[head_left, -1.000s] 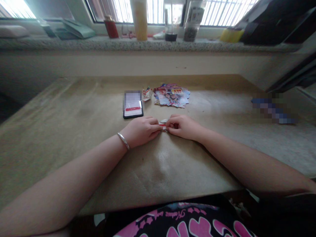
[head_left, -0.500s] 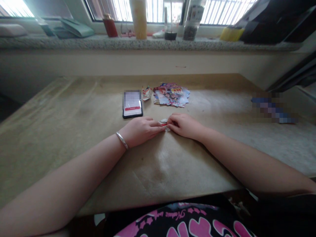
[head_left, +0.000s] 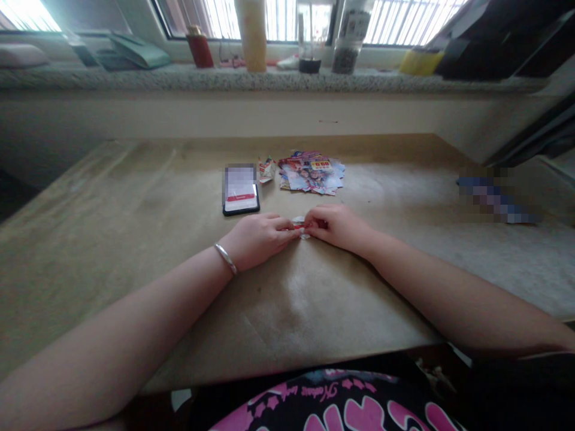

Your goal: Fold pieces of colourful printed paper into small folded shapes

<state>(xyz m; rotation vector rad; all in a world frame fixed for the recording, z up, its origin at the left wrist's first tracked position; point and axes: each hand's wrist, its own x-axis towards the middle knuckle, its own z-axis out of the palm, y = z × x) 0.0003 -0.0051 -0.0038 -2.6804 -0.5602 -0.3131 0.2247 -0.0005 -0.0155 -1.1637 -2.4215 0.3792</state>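
A small white and red piece of paper lies on the table between my hands, mostly covered by my fingers. My left hand rests on the tabletop from the left, its fingertips closed on the paper's left part. From the right, my right hand pinches the same paper with curled fingers. Just beyond them is a pile of colourful printed paper pieces. A folded paper shape in white, red and green stands left of that pile. The paper's exact form is hidden by my fingers.
A phone with a lit screen lies left of the folded shape. At the far right is a blurred blue and pink item. Behind the table, a stone windowsill holds a red bottle, a tall yellowish container and other things.
Both hands have shifted very slightly, and a little more of the red and white paper shows between the fingertips. Everything else stays in place.
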